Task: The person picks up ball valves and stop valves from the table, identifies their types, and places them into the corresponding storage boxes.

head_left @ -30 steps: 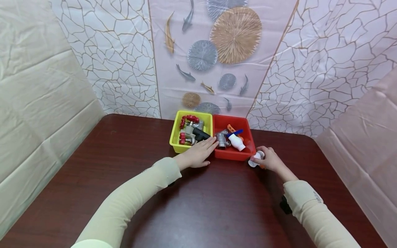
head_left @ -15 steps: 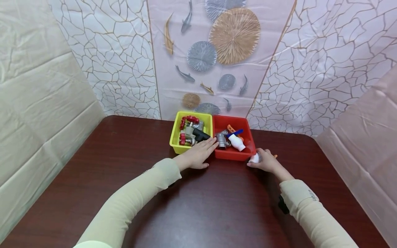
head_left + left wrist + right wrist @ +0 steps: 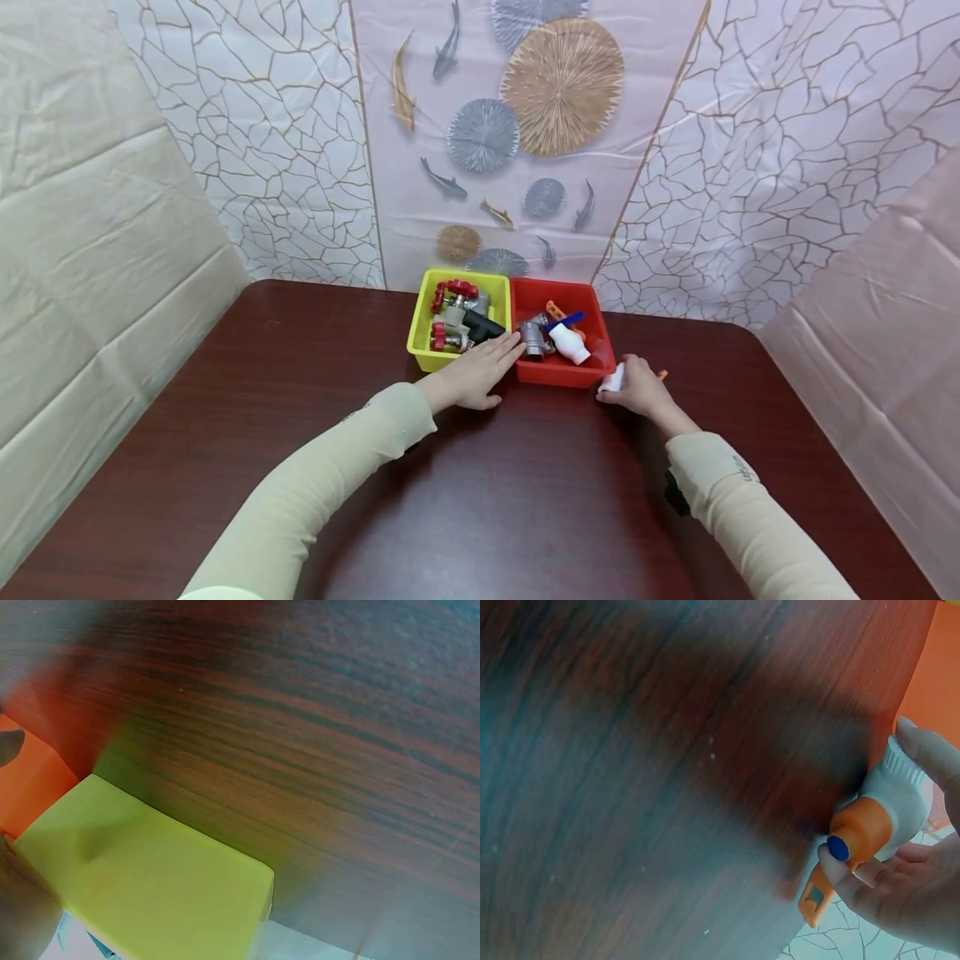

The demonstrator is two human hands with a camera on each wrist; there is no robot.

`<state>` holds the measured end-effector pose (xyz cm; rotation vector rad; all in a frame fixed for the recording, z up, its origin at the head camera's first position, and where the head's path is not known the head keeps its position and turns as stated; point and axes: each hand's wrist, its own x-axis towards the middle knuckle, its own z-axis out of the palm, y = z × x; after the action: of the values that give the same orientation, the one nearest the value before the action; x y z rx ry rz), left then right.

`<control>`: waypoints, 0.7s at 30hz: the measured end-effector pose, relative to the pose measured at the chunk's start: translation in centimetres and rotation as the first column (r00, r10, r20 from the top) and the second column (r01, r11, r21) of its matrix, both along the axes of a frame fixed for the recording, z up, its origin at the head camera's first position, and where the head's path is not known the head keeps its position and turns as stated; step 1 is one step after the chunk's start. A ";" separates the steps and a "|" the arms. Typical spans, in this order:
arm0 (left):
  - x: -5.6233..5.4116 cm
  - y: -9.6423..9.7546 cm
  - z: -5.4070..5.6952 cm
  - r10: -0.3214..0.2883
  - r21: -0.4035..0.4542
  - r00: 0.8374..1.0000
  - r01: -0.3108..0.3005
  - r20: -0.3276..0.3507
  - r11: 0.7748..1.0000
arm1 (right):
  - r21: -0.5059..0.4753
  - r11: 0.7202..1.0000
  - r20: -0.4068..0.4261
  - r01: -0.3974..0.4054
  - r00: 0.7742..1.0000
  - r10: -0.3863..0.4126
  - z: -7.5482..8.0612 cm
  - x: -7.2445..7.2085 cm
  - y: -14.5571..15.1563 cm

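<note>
My right hand (image 3: 640,388) grips a white plastic ball valve (image 3: 905,801) beside the front right corner of the red bin (image 3: 558,377). In the right wrist view its orange handle (image 3: 864,825) with a blue cap points toward the camera, thumb at the ribbed end and fingers around the other side. My left hand (image 3: 475,373) lies with straight fingers over the front edges where the yellow bin (image 3: 432,360) and the red bin meet. Only a bit of that hand shows at the edge of the left wrist view.
Red-handled valves (image 3: 459,288) and a black fitting (image 3: 483,325) lie in the yellow bin. The red bin holds a metal valve (image 3: 533,340), a white valve (image 3: 570,343) and blue and orange handles. A patterned cloth (image 3: 480,217) hangs behind the dark wooden table (image 3: 480,492).
My right hand has turned the white ball valve beside the red bin, and its orange handle now sticks out behind the hand. The left hand stays in place.
</note>
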<state>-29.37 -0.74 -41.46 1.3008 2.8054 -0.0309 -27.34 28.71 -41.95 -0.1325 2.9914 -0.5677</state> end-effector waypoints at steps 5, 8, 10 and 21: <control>-0.1 -0.1 -0.2 -0.009 0.010 1.000 0.009 0.001 1.000 | 0.020 1.000 -0.023 0.001 1.000 -0.001 -0.1 0.1 0.3; -0.1 -0.1 -0.3 -0.010 0.013 1.000 0.010 -0.001 1.000 | 0.016 1.000 -0.034 0.002 0.999 -0.002 -0.1 0.1 0.6; -0.1 -0.1 -0.3 -0.008 0.009 1.000 0.008 -0.006 1.000 | 0.011 1.000 -0.038 -0.002 0.999 0.003 0.0 0.1 0.6; 0.0 -0.2 -0.1 0.004 0.060 0.999 -0.006 0.038 0.998 | 0.025 0.998 -0.089 -0.052 0.995 0.054 1.6 -0.3 1.7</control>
<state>-29.36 -0.99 -41.60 1.2924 2.7985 0.0777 -27.63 30.43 -40.31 -0.2412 3.0691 -0.5353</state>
